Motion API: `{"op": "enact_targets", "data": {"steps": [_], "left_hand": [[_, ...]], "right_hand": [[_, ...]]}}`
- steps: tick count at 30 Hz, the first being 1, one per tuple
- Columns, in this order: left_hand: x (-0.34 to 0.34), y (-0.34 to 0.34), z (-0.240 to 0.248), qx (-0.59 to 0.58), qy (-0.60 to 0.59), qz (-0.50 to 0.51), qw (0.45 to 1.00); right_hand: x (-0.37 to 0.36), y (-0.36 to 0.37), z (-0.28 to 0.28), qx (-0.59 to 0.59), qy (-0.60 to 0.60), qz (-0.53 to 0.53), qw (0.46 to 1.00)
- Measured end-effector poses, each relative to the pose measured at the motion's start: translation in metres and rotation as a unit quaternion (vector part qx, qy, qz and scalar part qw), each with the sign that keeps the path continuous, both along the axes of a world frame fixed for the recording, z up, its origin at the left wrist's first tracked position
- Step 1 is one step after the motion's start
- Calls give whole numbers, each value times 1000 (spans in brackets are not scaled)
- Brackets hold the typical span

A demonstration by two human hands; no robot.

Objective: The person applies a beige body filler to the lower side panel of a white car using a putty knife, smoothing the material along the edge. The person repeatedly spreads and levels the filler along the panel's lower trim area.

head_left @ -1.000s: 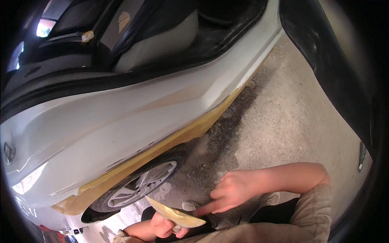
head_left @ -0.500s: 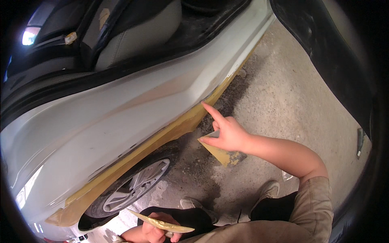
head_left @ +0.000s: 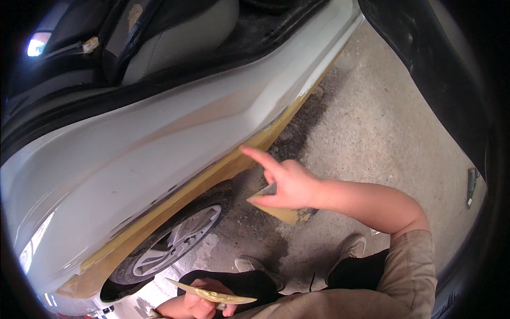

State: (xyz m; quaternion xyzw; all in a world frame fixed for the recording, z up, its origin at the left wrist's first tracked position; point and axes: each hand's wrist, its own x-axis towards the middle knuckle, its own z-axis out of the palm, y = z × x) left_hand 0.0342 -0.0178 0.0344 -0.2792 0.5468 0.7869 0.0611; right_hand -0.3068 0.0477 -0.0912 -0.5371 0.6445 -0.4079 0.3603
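A yellow putty band runs along the lower edge of the pale car body panel. The extended index fingertip of my right hand is at the band's upper edge, above the wheel arch. That hand's thumb and other fingers pinch a flat, putty-smeared spreader, which hangs below the palm. Low in the view, my left hand holds a thin putty board from beneath. A lump of yellow putty lies on top of the board.
A silver-spoked wheel sits under the panel. Above it, the open doorway shows a grey seat. A dark panel hangs at the upper right. My shoes stand on rough concrete. A black tool lies far right.
My right hand, with the spreader, has slid left and slightly down along the putty band toward the wheel arch. My left hand and the board have barely moved.
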Motion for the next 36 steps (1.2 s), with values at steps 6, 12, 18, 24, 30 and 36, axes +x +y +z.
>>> {"op": "enact_targets", "data": {"steps": [6, 12, 18, 24, 30, 36], "left_hand": [[-5, 0, -2, -36, 30, -18, 999], [-9, 1, -2, -23, 72, -16, 997], [-9, -1, -4, 10, 109, -26, 994], [-5, 4, -8, 19, 139, 14, 990], [2, 4, -5, 13, 105, 37, 994], [9, 5, -6, 53, 60, 36, 996]], "right_hand": [[11, 10, 14, -47, -61, 12, 997], [-1, 6, -4, 18, -85, -103, 991], [4, 6, -14, 16, -85, -76, 993], [19, 2, -11, -30, -34, 14, 999], [46, 15, 2, -94, -46, 31, 994], [24, 1, 11, -50, -100, -90, 990]]}}
